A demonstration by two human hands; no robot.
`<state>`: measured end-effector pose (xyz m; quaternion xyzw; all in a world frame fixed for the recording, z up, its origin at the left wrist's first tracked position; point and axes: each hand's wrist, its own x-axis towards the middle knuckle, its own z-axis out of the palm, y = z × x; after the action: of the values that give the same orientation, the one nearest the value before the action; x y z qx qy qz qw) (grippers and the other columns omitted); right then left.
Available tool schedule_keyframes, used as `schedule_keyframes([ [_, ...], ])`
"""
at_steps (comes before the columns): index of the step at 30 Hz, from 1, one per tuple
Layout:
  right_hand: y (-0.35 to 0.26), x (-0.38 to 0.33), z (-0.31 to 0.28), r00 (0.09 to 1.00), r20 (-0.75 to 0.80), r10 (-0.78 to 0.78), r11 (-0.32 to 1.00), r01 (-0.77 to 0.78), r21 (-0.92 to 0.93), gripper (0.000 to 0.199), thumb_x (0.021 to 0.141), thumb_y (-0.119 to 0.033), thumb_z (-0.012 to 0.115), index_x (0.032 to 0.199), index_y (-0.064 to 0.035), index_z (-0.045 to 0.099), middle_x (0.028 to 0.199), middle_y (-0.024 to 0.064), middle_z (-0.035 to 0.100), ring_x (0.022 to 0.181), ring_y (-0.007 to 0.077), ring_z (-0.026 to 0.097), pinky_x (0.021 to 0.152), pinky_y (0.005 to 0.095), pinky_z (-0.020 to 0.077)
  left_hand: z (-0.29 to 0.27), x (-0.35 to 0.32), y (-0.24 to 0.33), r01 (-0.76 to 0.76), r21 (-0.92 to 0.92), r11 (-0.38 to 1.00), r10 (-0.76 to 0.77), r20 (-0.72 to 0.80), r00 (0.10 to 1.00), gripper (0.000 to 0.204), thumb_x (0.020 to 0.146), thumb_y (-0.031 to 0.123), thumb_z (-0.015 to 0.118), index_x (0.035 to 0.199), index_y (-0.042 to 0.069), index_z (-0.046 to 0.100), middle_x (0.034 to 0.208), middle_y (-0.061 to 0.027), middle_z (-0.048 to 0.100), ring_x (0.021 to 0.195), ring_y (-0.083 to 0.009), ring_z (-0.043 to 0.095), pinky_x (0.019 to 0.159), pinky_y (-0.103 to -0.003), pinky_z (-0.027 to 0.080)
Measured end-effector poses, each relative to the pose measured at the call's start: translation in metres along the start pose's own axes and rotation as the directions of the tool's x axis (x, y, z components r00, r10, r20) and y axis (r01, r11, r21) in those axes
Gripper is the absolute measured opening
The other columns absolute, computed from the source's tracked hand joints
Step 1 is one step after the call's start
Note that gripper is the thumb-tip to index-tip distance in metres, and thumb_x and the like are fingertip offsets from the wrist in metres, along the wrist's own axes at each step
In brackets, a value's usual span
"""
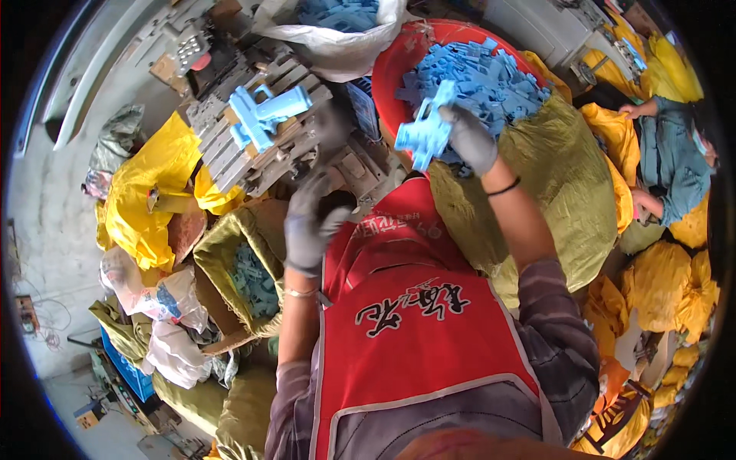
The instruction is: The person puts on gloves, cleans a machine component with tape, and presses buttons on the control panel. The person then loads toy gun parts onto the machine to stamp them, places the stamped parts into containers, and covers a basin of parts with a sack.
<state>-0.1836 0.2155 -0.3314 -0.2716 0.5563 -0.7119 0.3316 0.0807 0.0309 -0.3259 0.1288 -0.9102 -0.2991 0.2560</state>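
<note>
Plastic pieces (483,80) lie heaped in the basin (387,86). Left of the basin, a moulded piece (282,106) lies on a slatted block (222,165); just beside the basin's left rim, an open sack (337,47) holds more pieces (337,14). Before the basin spreads woven sheeting (537,199); right of the basin, a person (675,157).

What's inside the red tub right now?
The red tub holds a heap of light-blue plastic pieces. Its floor and the lower pieces are hidden beneath them; the olive sack and the right hand cover part of its near side.
</note>
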Motion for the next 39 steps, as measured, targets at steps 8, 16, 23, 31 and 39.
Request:
schedule_keyframes([
  [8, 0.037, -0.03, 0.083, 0.969, 0.179, -0.17, 0.955, 0.206, -0.211, 0.015, 0.095, -0.013, 0.042, 0.101, -0.0025, 0.05, 0.094, 0.0088, 0.048, 0.087, 0.021, 0.049, 0.077, 0.0333, 0.0422, 0.027, 0.004, 0.041, -0.121, -0.172, 0.978, 0.119, -0.022, 0.993, 0.041, 0.08, 0.013, 0.066, 0.118, 0.004, 0.058, 0.109, -0.0189, 0.062, 0.092, -0.0277, 0.064, 0.081, -0.034, 0.05],
  [16, 0.027, -0.061, 0.104, 0.831, 0.404, -0.382, 0.327, 0.531, -0.782, 0.072, 0.072, -0.01, 0.072, 0.136, -0.0061, 0.039, 0.124, 0.0201, 0.049, 0.111, 0.0377, 0.049, 0.094, 0.0442, 0.04, 0.017, -0.011, 0.044, 0.301, -0.882, 0.363, -0.393, 0.148, 0.907, 0.02, 0.093, 0.02, 0.057, 0.106, 0.004, 0.058, 0.078, 0.0075, 0.051, 0.068, -0.0023, 0.043, 0.061, -0.019, 0.037],
  [23, 0.021, -0.066, 0.078, 0.938, 0.092, -0.335, 0.729, 0.32, -0.605, 0.041, 0.095, -0.018, 0.044, 0.131, -0.0008, 0.041, 0.102, 0.0163, 0.057, 0.089, 0.0249, 0.058, 0.081, 0.0339, 0.0459, -0.039, 0.008, 0.01, 0.08, -0.34, 0.937, -0.183, -0.283, 0.942, 0.027, 0.087, 0.012, 0.06, 0.111, -0.001, 0.061, 0.101, -0.0113, 0.067, 0.094, -0.0185, 0.063, 0.083, -0.03, 0.049],
  [31, 0.016, -0.055, 0.054, 0.975, 0.062, -0.214, 0.977, 0.214, -0.002, 0.037, 0.097, -0.003, 0.039, 0.133, 0.0013, 0.039, 0.12, 0.0107, 0.055, 0.097, 0.0149, 0.054, 0.088, 0.0251, 0.0431, -0.101, 0.063, -0.038, 0.065, 0.16, 0.985, -0.006, -0.343, 0.939, 0.036, 0.081, 0.015, 0.065, 0.114, 0.002, 0.06, 0.108, -0.0182, 0.062, 0.098, -0.0322, 0.06, 0.085, -0.037, 0.048],
  [39, -0.016, -0.006, 0.076, 0.972, 0.003, -0.236, 0.963, 0.235, -0.13, 0.038, 0.099, -0.016, 0.042, 0.133, 0.0, 0.042, 0.124, 0.0096, 0.054, 0.109, 0.015, 0.054, 0.095, 0.0292, 0.0407, -0.115, 0.089, -0.046, 0.026, 0.081, 0.996, -0.008, -0.205, 0.979, 0.032, 0.076, 0.012, 0.071, 0.105, 0.003, 0.063, 0.101, -0.0153, 0.065, 0.093, -0.0296, 0.062, 0.082, -0.036, 0.049],
])
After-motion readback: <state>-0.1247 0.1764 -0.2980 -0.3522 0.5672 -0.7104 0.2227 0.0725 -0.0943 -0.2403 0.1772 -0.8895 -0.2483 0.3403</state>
